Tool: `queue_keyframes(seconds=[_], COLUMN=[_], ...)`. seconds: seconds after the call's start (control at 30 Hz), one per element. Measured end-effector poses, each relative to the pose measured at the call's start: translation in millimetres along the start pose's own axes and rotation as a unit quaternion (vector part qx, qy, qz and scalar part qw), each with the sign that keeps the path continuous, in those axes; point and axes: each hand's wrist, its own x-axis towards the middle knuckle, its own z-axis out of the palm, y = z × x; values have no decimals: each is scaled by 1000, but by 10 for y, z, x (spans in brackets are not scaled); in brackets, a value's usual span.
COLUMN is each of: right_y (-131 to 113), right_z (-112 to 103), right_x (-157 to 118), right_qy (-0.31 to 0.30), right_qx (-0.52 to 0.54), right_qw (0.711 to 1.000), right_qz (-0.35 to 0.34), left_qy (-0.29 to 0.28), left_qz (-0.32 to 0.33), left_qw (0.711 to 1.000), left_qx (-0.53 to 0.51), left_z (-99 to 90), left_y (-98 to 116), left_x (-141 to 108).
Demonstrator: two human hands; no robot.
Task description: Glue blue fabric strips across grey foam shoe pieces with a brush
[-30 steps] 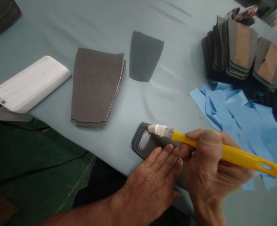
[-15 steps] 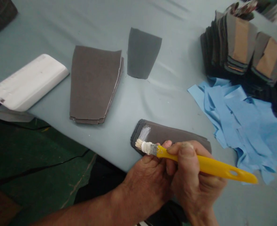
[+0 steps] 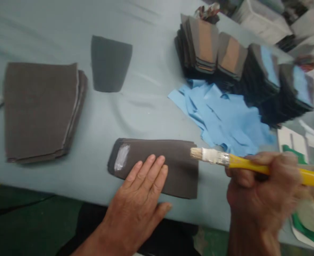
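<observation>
Textile workshop, worktable (image 3: pixel 146 121), banded stacks of cut pieces (image 3: pixel 206 42), blue strips (image 3: pixel 223 113), yellow-handled brush (image 3: pixel 217 156)

brush handle (image 3: pixel 241 163): glossy plastic | ferrule (image 3: pixel 223 158): shiny metal | strips (image 3: pixel 221 119): smooth cloth

And here's the worktop (image 3: pixel 53 32), pale grey-green with a lightly creased surface! Hugging its near edge, a long, flat stack of dark brown, tapered pieces (image 3: pixel 182 177), white smear at the narrower end. Over to the left, a pile of broad brown panels (image 3: pixel 41 110); just beside it, farther from the near edge, one dark grey tapered piece (image 3: pixel 111 64). Toward the far right edge, dark bundles with tan and light-blue bands (image 3: pixel 258 71), and nearer, tangled light-blue fabric strips (image 3: pixel 221 113)!
</observation>
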Motion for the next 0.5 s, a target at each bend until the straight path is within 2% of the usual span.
queue_keyframes(seconds=[0.1, 0.3, 0.5], right_y=[129, 340, 413], right_z=[-162, -457, -481], right_x=[68, 29, -53], right_qy=[33, 56, 32], right_qx=[15, 19, 35], right_qw=[999, 998, 999], right_qz=[-20, 3, 6], left_qy=[15, 10, 8], left_qz=[21, 68, 88], left_qw=[1000, 996, 994], left_qx=[6, 57, 64], left_z=[33, 69, 35], left_y=[-50, -122, -143], left_x=[11, -13, 11])
